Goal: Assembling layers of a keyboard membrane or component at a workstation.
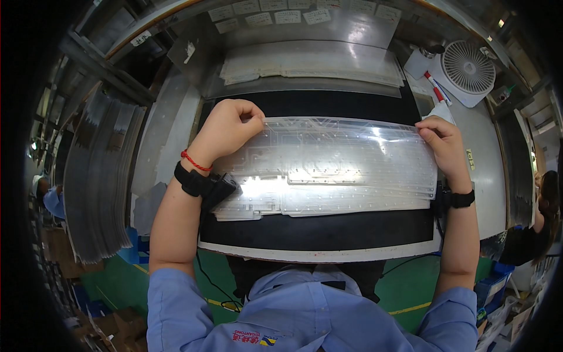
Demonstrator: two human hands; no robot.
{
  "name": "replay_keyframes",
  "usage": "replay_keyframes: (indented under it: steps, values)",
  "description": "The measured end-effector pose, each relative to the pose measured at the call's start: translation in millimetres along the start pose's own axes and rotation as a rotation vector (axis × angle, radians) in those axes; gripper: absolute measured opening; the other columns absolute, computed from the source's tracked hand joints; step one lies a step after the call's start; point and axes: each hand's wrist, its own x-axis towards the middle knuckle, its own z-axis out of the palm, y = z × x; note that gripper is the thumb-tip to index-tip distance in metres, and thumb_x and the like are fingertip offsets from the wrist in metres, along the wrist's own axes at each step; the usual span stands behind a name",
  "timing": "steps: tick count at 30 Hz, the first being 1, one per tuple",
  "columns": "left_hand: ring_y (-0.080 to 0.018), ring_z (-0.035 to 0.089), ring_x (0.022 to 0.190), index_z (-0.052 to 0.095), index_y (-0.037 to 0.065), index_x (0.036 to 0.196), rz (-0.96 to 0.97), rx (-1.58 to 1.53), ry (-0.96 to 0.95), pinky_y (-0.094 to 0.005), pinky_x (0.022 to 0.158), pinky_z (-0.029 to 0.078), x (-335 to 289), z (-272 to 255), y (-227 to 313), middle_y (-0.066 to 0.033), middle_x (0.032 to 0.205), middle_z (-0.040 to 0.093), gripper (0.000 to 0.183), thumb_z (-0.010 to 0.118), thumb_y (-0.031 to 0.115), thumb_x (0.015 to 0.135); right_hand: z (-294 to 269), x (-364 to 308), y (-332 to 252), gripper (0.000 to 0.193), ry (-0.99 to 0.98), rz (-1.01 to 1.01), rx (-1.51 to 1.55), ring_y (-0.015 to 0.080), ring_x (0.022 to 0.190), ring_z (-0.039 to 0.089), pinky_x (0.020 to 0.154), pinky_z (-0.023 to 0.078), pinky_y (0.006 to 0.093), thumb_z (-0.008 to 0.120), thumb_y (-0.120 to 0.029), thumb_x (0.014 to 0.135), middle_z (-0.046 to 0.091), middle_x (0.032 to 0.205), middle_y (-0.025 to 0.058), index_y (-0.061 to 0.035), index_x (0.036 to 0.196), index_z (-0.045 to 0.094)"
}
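The clear sheet [352,144] spans left grip [233,126] to right grip [444,144], far corners pinched.

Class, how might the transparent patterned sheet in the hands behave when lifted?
The transparent patterned sheet looks thin, so probably light and flexible. Its glare suggests slipperiness. Pinched by left hand and right hand, it may sag midway.

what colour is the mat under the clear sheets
Black; the mat shows best in the head view, just nearer the person than the clear sheets.
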Motion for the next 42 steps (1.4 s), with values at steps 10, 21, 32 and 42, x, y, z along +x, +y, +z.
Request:
replay_keyframes:
  steps: [10, 21, 32, 42]
  values:
    - [-0.0083, 0.056, 0.063, 0.067, -0.003, 0.08, -0.058, -0.095, -0.028, -0.0242, 0.061, 0.046, 2, 5, -7, -0.0032, 0.067, 0.063, 0.016, 0.06, 0.012, 0.079, -1, 0, -2, 0.012, 0.066, -0.117, -0.048, 0.0123, 0.079, 0.055, 0.072, 0.043, 0.0239, 0.066, -0.007, 0.085, 0.063, 0.087, 0.0043, 0.0007, 0.094, 0.069]
    - [-0.0066, 0.053, 0.063, 0.067, -0.001, 0.08, -0.097, -0.217, -0.04, -0.0235, 0.06, 0.044, 2, 6, -10, -0.0001, 0.069, 0.062, 0.015, 0.058, 0.01, 0.081, 0, 0, -5, 0.012, 0.075, -0.134, -0.056, 0.0115, 0.078, 0.055, 0.07, 0.042, 0.0234, 0.067, -0.007, 0.084, 0.063, 0.086, 0.0037, 0.0004, 0.093, 0.069]
    - [-0.0063, 0.053, 0.063, 0.067, -0.002, 0.081, -0.087, -0.227, -0.086, -0.0233, 0.06, 0.044, 2, 8, -8, -0.0003, 0.07, 0.062, 0.016, 0.057, 0.01, 0.083, 0, 0, -2, 0.011, 0.097, -0.11, -0.055, 0.0104, 0.078, 0.055, 0.07, 0.042, 0.0229, 0.067, -0.006, 0.085, 0.062, 0.085, 0.003, 0.0002, 0.094, 0.069]
    - [-0.0058, 0.051, 0.061, 0.066, -0.001, 0.08, -0.104, -0.217, -0.023, -0.0229, 0.057, 0.042, 1, 8, -10, 0.0004, 0.068, 0.06, 0.018, 0.059, 0.015, 0.086, 0, 0, -6, 0.012, 0.083, -0.076, -0.058, 0.0119, 0.08, 0.056, 0.072, 0.043, 0.0241, 0.066, -0.007, 0.085, 0.064, 0.088, 0.0041, 0.0, 0.095, 0.069]
